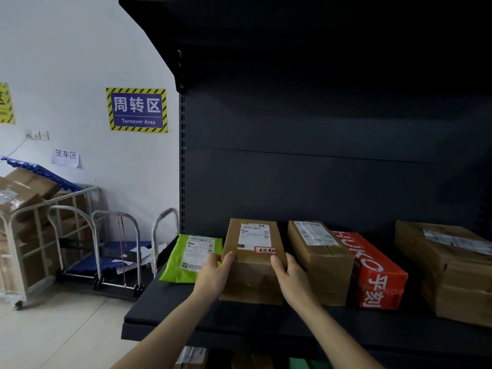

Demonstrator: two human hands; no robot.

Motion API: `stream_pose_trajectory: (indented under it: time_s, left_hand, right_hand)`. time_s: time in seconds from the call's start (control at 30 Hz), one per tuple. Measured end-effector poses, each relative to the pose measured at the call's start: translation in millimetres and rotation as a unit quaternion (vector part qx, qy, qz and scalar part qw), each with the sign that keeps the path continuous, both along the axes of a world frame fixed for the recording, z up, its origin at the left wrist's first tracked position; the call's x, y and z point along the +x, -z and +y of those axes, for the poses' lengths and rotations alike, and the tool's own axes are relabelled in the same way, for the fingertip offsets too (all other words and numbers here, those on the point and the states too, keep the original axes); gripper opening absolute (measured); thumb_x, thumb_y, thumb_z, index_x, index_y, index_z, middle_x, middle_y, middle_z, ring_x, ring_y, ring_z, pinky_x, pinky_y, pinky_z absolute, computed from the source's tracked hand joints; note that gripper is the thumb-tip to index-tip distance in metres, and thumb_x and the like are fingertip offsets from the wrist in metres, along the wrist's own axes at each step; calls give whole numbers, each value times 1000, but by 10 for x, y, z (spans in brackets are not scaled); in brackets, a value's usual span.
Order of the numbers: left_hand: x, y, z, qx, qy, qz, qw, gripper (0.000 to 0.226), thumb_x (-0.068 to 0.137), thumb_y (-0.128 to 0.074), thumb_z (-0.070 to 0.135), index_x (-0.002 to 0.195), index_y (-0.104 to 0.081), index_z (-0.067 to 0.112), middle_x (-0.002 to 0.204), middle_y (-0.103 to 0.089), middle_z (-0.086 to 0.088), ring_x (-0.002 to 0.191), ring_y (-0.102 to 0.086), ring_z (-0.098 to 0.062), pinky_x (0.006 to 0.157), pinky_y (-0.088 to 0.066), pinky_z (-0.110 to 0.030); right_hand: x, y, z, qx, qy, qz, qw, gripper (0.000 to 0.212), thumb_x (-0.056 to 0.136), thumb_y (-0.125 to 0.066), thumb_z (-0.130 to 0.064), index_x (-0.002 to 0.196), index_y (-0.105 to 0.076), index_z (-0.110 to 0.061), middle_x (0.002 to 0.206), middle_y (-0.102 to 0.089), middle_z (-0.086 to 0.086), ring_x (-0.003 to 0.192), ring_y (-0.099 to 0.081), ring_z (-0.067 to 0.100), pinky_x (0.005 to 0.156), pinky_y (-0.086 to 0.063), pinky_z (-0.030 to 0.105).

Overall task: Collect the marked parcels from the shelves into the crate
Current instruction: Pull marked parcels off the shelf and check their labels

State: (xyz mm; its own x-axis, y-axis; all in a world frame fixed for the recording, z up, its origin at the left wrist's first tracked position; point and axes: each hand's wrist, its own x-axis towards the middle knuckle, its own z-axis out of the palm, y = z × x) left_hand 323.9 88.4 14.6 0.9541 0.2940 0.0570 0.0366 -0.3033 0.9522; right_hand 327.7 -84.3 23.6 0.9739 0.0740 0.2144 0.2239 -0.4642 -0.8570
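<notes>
A brown cardboard parcel (253,259) with a white shipping label and a small red-framed handwritten sticker stands on the dark shelf (165,312). My left hand (215,275) grips its left front corner, thumb on top. My right hand (288,278) holds its right front corner, thumb on the top edge. A green plastic mailer (186,259) lies just left of it. To its right stand a second brown box (322,259), a red box with white lettering (378,270) and a large brown box (452,270). No crate is in view.
The shelf's dark back panel rises behind the parcels; more parcels show on the shelf below (194,358). Left of the shelving, folded metal trolleys (117,251) and a cage cart full of cartons (29,222) stand on the pale floor against the white wall.
</notes>
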Motion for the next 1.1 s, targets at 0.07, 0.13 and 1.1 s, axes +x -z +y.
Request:
stream_pose_trajectory:
  time_s: [0.07,0.13,1.1]
  left_hand:
    - [53,-5,3,9,-7,10,1000,46,93,-45,46,121,-47,9,107,-53,-6,95,-51,-21,79,-39,-30]
    - [103,-9,16,-1,-4,22,1000,50,93,-46,46,124,-47,7,111,-53,-8,97,-49,-21,82,-38,-30]
    - [-28,195,-155,-261,218,-18,940,46,69,-63,34,113,-60,46,108,-71,7,101,-64,-18,74,-53,-30]
  right_hand:
    - [-38,-35,-28,-9,-6,-1,1000,37,97,-40,-38,126,-49,-16,122,-60,1,102,-55,8,88,-42,20]
    - [-79,-69,-78,-59,8,-11,998,40,97,-42,-38,129,-48,-15,123,-59,0,110,-56,11,91,-45,22]
    - [-282,36,-756,-125,259,-103,952,108,63,-72,-61,144,-21,-9,139,-34,13,128,-37,27,101,-44,40]
